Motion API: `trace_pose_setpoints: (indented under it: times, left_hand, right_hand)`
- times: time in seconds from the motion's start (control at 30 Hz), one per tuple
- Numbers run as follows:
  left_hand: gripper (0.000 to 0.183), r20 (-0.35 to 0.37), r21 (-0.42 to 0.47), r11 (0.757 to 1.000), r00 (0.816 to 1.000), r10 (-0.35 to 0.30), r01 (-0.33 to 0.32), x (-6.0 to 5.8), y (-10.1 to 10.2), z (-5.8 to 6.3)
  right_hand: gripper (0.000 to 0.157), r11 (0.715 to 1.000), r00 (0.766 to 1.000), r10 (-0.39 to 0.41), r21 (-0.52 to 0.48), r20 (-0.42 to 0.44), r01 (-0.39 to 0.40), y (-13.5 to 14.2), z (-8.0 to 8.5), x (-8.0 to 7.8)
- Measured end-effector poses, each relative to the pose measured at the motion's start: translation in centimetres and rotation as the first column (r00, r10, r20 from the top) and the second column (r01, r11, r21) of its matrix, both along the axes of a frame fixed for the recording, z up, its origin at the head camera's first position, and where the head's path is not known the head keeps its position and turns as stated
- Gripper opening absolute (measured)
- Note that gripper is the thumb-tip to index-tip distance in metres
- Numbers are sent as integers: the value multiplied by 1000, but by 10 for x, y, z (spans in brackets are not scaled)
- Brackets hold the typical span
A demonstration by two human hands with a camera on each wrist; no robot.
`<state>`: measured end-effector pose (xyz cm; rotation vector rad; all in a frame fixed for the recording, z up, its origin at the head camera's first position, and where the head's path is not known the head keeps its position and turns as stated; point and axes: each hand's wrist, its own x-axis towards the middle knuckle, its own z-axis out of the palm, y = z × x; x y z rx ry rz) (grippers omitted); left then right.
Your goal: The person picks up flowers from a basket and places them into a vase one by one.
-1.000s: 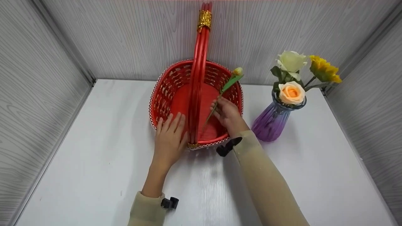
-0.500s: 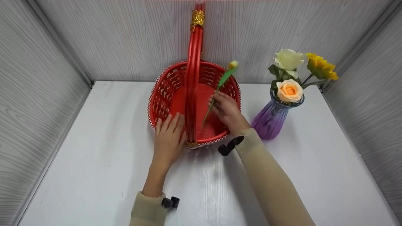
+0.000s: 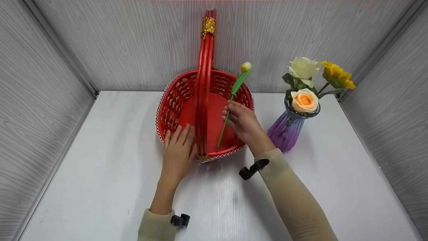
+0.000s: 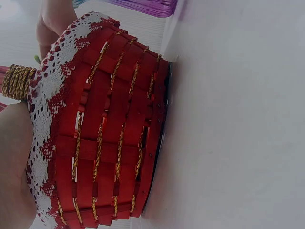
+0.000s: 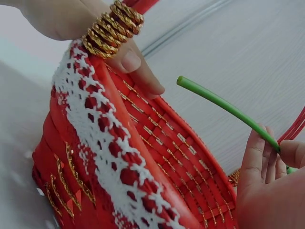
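A red woven basket [image 3: 157, 115] with lace trim on its rim and a tall arched handle [image 3: 202, 83] stands near the back wall. My left hand [image 3: 177, 154] rests on its near rim, left of the handle, fingers straight and reaching inside. In the left wrist view its palm touches the lace edge [image 4: 52, 119]. My right hand [image 3: 246, 124] pinches the green stem of a white-and-yellow tulip [image 3: 240, 82] between thumb and fingers, over the basket's right half. The stem's cut end [image 5: 181, 81] hangs free in the right wrist view.
Right of the basket stands a blue-to-purple glass vase [image 3: 287, 130] with a white rose [image 3: 303, 68], a peach rose [image 3: 305, 101] and a yellow sunflower [image 3: 337, 75]. Grey wood-grain walls [image 3: 133, 43] enclose the white table [image 3: 110, 167] at back and sides.
My right hand has lifted the tulip a little relative to the basket, and its stem stands more upright. The left hand keeps its place on the rim. The head view has shifted slightly.
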<state>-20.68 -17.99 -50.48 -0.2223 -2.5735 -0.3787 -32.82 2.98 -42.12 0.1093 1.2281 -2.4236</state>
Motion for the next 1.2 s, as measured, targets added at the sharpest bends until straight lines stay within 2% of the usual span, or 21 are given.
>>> trace_pose_setpoints:
  times: [0.23,0.53,0.7,1.03,1.2]
  left_hand:
    - [56,-21,19,1000,1000,-14,14,-2,2,0]
    - [58,-2,30,1000,1000,-1,1,-3,0,-2]
    - [60,-17,28,1000,1000,-1,1,-2,-2,-3]
    - [59,10,19,1000,1000,-2,2,-1,0,-1]
    - [60,12,15,1000,1000,0,0,-2,1,0]
  right_hand:
    - [15,1000,999,14,23,-39,-13,17,3,13]
    - [15,995,998,40,90,-42,-36,34,-5,30]
    - [14,992,998,32,123,-62,-24,41,-8,37]
    - [24,972,989,33,234,-142,1,65,-13,56]
    - [22,956,979,51,292,-198,10,77,-14,64]
